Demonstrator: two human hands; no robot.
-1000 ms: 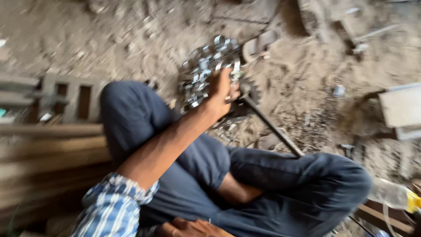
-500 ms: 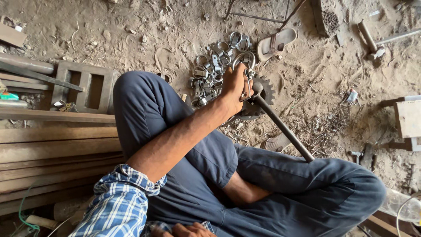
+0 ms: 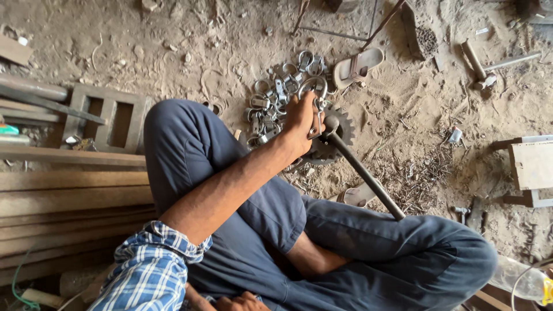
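Note:
My left hand reaches out over my raised knee and is closed on a metal ring shackle. The shackle sits at the edge of a pile of several similar shackles on the sandy ground. Just right of the hand lies a dark toothed gear wheel, with a long metal rod running from it toward my other leg. My right hand shows only partly at the bottom edge, by my lap; its grip is hidden.
Wooden planks and a wooden frame lie at the left. There are two sandals: one beyond the pile, another near the rod. A hammer, metal shavings, a wooden block and a plastic bottle lie to the right.
The view has steadied and shifted slightly. My left hand stays at the shackle pile beside the gear, and its fingers now wrap one ring shackle.

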